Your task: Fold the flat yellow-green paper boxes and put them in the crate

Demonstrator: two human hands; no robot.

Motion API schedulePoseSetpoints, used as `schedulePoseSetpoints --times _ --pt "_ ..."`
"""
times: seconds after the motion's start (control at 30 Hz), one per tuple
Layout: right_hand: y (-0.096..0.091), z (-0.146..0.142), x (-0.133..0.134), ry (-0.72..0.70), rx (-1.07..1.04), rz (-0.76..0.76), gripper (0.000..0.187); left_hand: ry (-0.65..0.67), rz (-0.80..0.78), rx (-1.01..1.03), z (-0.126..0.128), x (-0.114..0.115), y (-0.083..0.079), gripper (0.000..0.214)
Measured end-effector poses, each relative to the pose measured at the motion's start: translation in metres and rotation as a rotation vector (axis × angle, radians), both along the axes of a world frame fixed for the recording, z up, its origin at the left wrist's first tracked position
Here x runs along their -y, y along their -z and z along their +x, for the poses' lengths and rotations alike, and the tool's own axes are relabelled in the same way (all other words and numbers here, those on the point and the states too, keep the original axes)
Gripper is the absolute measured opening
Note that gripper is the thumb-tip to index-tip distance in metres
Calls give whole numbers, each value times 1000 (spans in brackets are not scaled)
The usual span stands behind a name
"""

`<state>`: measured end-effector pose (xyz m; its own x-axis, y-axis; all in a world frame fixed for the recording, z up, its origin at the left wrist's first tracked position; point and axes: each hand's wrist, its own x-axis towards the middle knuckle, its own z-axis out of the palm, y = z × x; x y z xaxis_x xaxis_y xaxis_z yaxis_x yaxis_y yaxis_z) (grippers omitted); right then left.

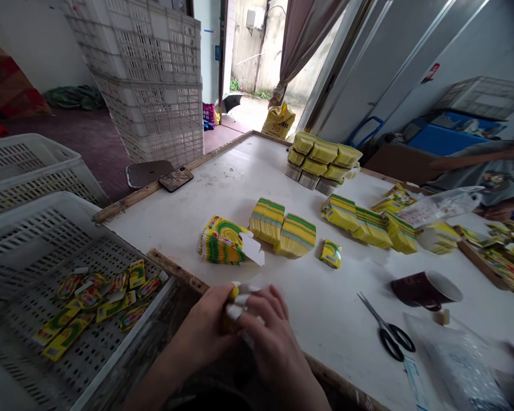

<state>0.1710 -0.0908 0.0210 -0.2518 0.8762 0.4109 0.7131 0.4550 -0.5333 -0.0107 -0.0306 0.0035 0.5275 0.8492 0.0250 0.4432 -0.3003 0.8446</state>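
My left hand (208, 324) and my right hand (269, 326) are together at the near edge of the table, fingers curled round a small yellow pack (233, 293). Fingers cover most of it and motion blurs the rest. White coverings show on some fingertips. Just beyond my hands stands a bundle of flat yellow-and-green cartons (223, 240), one with its white end flaps out. Behind it are two stacks of yellow-and-green cards (268, 220). A single small yellow packet (330, 253) lies to the right.
On my left, a white plastic crate (111, 348) holds several yellow packs. Scissors (388, 331), a dark mug (424, 288) and a clear plastic bag (462, 354) are on the right. A phone (176, 178) lies at the table's left edge. Another person's arm (475, 157) shows far right.
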Motion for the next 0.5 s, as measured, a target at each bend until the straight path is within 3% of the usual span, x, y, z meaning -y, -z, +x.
schedulePoseSetpoints --times 0.1,0.17,0.27,0.4,0.5 --pt "12 3 3 325 -368 27 67 -102 190 -75 5 3 6 58" --pt "15 6 2 409 -628 -107 59 -109 335 -105 5 2 9 57" --pt "12 6 -4 317 -964 -416 32 -68 497 -94 6 0 8 61" --pt "10 -2 -15 260 -1390 -716 34 -54 626 -36 12 2 8 57" --pt "15 -10 -21 212 -1439 -784 35 -80 629 2 15 5 14 52"
